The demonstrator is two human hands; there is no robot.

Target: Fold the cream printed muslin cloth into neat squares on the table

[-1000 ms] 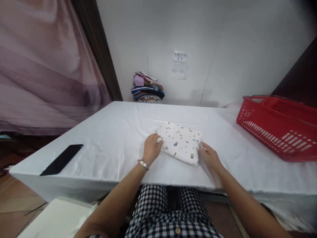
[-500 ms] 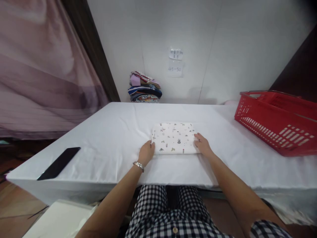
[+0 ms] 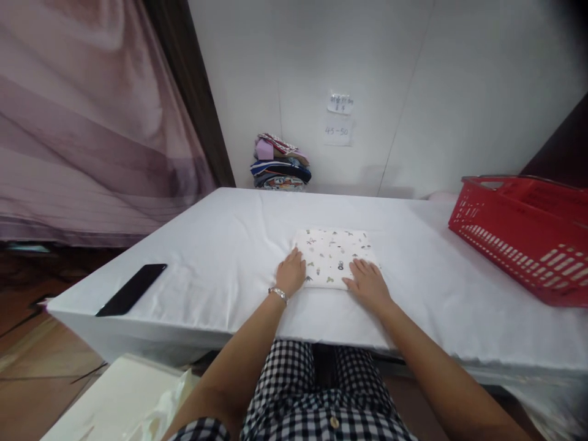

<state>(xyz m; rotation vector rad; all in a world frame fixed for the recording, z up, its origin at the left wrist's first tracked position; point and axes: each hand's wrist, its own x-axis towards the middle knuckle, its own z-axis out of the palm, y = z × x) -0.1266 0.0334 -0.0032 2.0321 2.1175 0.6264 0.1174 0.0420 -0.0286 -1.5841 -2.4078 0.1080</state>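
Both my hands flat & open on the folded cloth mid worktop, left hand on its near-left corner, right hand near-right. Red basket far right, phone left.

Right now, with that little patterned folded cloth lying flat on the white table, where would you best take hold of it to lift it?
Probably by its two short side edges, from the near side. The folded cloth lies flat and square-on, the left hand rests on its near left corner and the right hand on its near right corner, so sliding fingers under both sides should keep the folds together.
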